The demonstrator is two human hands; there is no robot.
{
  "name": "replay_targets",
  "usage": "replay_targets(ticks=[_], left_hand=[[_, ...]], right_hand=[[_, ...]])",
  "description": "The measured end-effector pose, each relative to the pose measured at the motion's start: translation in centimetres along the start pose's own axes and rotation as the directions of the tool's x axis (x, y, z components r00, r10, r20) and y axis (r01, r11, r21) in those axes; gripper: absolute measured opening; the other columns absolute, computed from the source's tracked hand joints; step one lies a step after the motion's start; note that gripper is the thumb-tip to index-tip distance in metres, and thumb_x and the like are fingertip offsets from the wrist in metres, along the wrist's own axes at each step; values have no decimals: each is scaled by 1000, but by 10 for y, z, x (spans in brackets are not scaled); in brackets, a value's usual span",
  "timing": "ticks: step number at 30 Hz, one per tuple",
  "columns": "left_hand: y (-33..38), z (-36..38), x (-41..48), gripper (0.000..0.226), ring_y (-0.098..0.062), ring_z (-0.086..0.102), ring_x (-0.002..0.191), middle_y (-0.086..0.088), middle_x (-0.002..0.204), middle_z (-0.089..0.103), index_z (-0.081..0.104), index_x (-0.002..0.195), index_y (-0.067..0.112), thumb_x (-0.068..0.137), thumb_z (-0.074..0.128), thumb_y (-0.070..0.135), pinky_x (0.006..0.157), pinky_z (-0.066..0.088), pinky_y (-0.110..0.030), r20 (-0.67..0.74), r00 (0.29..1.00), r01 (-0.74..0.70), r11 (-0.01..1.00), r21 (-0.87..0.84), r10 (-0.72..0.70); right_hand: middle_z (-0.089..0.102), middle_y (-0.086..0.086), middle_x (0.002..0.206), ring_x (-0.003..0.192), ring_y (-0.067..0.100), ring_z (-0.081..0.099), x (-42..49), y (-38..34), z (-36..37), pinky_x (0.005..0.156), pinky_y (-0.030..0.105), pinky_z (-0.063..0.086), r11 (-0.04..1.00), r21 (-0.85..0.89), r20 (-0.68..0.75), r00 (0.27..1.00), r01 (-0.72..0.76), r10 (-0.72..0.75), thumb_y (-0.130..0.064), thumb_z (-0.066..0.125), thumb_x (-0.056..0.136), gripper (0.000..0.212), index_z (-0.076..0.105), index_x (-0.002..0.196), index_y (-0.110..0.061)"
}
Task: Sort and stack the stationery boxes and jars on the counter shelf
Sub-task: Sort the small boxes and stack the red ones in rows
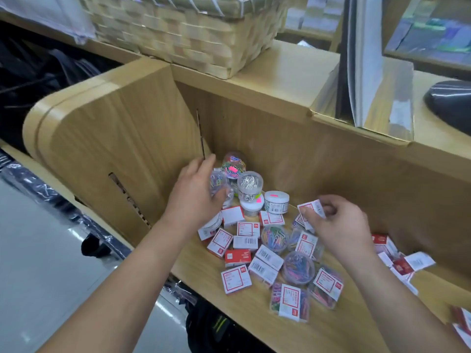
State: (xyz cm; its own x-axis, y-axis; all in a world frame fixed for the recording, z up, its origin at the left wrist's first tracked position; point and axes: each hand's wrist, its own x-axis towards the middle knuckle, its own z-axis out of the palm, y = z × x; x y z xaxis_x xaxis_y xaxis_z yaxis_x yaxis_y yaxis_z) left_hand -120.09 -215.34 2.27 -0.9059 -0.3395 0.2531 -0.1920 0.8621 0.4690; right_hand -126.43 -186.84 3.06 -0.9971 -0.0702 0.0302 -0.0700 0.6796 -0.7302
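Several small red-and-white stationery boxes (236,278) and clear jars of paper clips (298,267) lie scattered on the wooden counter shelf (242,312). In the back left corner, jars stand in a stack, with a silver-clip jar (249,182) and a coloured-clip jar (233,164) on top. My left hand (193,194) reaches into that corner and holds a clear jar of coloured clips (218,180). My right hand (336,225) pinches a small white-and-red box (312,208) above the pile.
The shelf is a recess with a wooden side wall (122,138) on the left and a back wall (318,161). A woven basket (183,34) sits on the counter top above. More boxes (397,261) lie at the right. The floor drops away at the left.
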Motion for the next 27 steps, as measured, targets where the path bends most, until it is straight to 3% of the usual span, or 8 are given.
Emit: replay_targets(ticks=[3, 7, 10, 14, 17, 21, 25, 27], left_hand=[[-1, -1, -20, 65, -36, 48, 132, -13, 146, 49, 52, 144, 12, 86, 76, 27, 107, 42, -41, -23, 999, -44, 999, 2, 44], [21, 11, -52, 48, -33, 53, 129, -11, 140, 56, 63, 130, 10, 86, 77, 21, 103, 48, -43, -140, 983, -125, 989, -73, 114], [54, 28, -78, 37, -26, 56, 126, -7, 136, 60, 68, 123, 15, 87, 74, 25, 102, 49, -36, -99, 978, -201, 961, -189, 185], [66, 59, -102, 29, -25, 56, 112, -3, 118, 64, 70, 105, 17, 84, 67, 37, 94, 47, -33, 67, 957, -270, 952, -146, 282], [54, 73, -109, 39, -27, 56, 111, -4, 112, 66, 71, 110, 15, 84, 66, 44, 94, 48, -38, 127, 947, -284, 955, -91, 294], [62, 74, -109, 34, -32, 54, 120, -9, 121, 66, 71, 107, 14, 85, 64, 39, 102, 45, -39, 42, 950, -308, 951, -34, 310], [103, 86, -103, 38, -31, 49, 131, -9, 136, 60, 68, 118, 16, 87, 61, 35, 107, 45, -40, 93, 921, -364, 922, -131, 377], [118, 99, -102, 48, -31, 44, 139, -6, 143, 56, 61, 130, 22, 86, 60, 40, 112, 42, -43, 183, 881, -422, 899, -117, 437]], right_hand=[[66, -11, 69, 71, 11, 63, 7, 11, -5, 59, 26, 41, 1000, 1, -31, 999, -26, 26, -39, 79, 82, 23, 66, 80, -19], [72, -9, 79, 78, 10, 69, 8, 14, 0, 69, 28, 53, 990, 121, 11, 997, -72, 71, -32, 82, 79, 22, 73, 94, -19], [70, -7, 68, 62, 7, 67, 7, 7, 12, 66, 30, 55, 961, 255, 58, 994, -107, 95, -38, 84, 78, 25, 73, 87, -18], [71, -10, 69, 73, 11, 68, 13, 12, 16, 68, 32, 56, 998, 8, 98, 994, -58, 57, -62, 68, 80, 40, 74, 83, -23], [73, -6, 74, 74, 11, 68, 12, 31, -4, 73, 30, 54, 999, 50, 123, 992, -4, -2, -43, 69, 89, 24, 76, 90, -20], [69, -12, 70, 59, -7, 59, -14, 58, -30, 66, 15, 50, 998, 67, 165, 986, -4, -7, -18, 71, 91, 6, 75, 87, -20], [76, -12, 93, 93, 5, 70, -41, 75, -29, 88, 34, 57, 1000, 27, 340, 940, 9, -18, -10, 61, 94, 20, 73, 99, -25], [75, -21, 105, 106, -1, 68, -54, 73, -31, 93, 20, 53, 983, 182, 411, 910, -26, -53, 3, 56, 96, 39, 71, 105, -32]])
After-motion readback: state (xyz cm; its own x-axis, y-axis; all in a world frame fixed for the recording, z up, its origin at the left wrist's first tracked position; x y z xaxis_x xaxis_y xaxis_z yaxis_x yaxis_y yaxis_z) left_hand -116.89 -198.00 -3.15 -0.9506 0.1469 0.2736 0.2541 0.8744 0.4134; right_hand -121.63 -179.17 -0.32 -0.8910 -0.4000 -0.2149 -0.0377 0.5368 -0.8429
